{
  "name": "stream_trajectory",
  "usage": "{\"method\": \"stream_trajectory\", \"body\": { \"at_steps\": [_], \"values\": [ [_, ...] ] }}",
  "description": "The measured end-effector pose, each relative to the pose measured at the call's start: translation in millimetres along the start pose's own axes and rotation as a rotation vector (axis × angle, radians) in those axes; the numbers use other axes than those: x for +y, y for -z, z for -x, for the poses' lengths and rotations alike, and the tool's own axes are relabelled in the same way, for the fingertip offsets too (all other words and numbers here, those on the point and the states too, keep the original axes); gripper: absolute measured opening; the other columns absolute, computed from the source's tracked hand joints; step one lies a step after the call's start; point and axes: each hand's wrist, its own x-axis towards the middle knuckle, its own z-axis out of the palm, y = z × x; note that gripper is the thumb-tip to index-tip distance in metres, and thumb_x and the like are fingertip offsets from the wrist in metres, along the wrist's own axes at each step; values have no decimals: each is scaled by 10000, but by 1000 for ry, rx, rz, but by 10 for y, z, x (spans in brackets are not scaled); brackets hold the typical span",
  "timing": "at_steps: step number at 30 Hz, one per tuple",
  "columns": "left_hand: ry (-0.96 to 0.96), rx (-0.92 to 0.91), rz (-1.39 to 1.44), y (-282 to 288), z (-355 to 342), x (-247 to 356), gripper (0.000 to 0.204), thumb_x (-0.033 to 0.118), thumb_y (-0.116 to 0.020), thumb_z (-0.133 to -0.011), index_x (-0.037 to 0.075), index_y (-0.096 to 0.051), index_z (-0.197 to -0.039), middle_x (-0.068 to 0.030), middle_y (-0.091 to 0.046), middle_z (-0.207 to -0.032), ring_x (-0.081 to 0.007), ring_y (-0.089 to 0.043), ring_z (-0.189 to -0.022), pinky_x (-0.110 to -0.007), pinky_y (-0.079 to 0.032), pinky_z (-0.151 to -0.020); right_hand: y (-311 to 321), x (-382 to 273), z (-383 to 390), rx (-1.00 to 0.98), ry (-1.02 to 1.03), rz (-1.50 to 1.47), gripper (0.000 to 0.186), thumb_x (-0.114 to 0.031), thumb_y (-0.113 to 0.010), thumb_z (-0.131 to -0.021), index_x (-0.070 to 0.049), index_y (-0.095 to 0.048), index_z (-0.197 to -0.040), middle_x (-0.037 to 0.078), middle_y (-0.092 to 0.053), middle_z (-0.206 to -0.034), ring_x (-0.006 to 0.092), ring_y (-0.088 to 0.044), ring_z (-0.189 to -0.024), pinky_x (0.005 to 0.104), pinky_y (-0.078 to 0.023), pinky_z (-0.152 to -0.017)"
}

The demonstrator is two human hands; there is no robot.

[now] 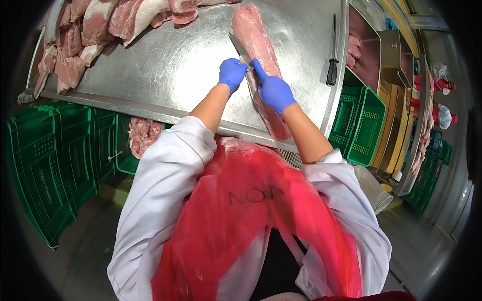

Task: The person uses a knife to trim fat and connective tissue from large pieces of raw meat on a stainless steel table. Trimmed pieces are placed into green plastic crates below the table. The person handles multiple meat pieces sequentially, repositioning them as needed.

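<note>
A long pale-pink pork loin (257, 37) lies lengthwise on the metal work table (170, 75), its near end close to the front edge. My right hand (275, 91), in a blue glove, rests over the loin's middle and is closed on a knife (238, 46). The blade points away and to the left along the loin's left side; the handle is hidden in the glove. My left hand (232, 74), also blue-gloved, is closed at the loin's left edge, right beside the blade. What its fingers pinch, if anything, is too small to make out.
Large meat cuts (110, 25) pile up at the table's far left. A sharpening steel (332, 70) lies along the right edge. Green crates (369, 125) stand right and left below the table; one holds meat pieces (144, 135). People in red (442, 86) are far right.
</note>
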Motion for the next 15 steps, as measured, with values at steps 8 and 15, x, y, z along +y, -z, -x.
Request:
{"method": "stream_trajectory", "body": {
  "at_steps": [8,15],
  "values": [
    [-52,63,-132,288,93,156,247,232,-741,-858,10,-682,-769,-106,-682,-705,-188,-631,-669,-367,-524,-667,-4,-35,932,-178,-90,60,868,-76,-557,-905,-216,-149,-1659,258,-714,-916,439,-703,-793,538,-552,-740],
    [-93,42,-274,405,35,163,305,294,-746,-876,7,-682,-793,-132,-685,-713,-233,-640,-665,-382,-535,-701,-165,286,2284,-249,-98,123,895,-71,-573,-884,-211,-155,-1662,255,-698,-829,445,-687,-711,543,-548,-630]
  ]
}}
